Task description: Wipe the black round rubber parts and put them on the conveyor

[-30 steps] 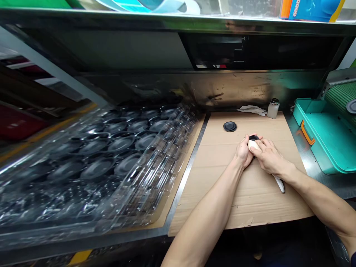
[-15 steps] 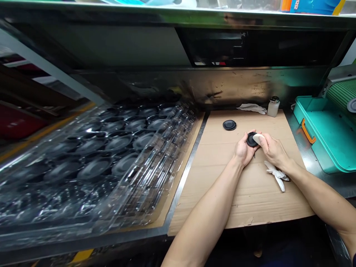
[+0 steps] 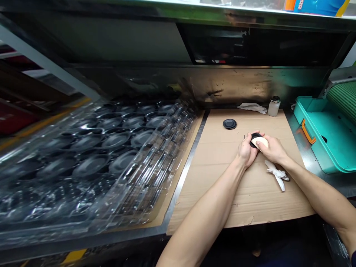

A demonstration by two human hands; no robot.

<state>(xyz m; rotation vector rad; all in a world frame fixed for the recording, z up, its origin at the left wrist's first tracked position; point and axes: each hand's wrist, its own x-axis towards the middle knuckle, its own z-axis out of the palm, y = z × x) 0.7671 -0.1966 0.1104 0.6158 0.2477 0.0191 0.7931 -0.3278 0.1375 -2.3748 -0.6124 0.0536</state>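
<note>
My left hand (image 3: 246, 151) is closed around a black round part (image 3: 254, 137), held just above the cardboard sheet (image 3: 205, 178). In my right hand (image 3: 274, 150) is a cream-coloured oval pad (image 3: 260, 141), pressed against the face of that part and covering some of it. Another black round part (image 3: 229, 124) lies on the cardboard, beyond my left hand. A knotted white cloth-like piece (image 3: 278, 174) rests below my right wrist.
Clear plastic trays (image 3: 116, 148) holding several black round parts are stacked on the left. At the back stand a small bottle (image 3: 274, 106) and a flat white glove-like item (image 3: 252, 108). A teal bin (image 3: 322, 148) with an orange handle sits at the right.
Both hands have shifted slightly right with the black part. The pad has turned and now lies flatter across it. A small dark mark shows on the cardboard left of the hands.
</note>
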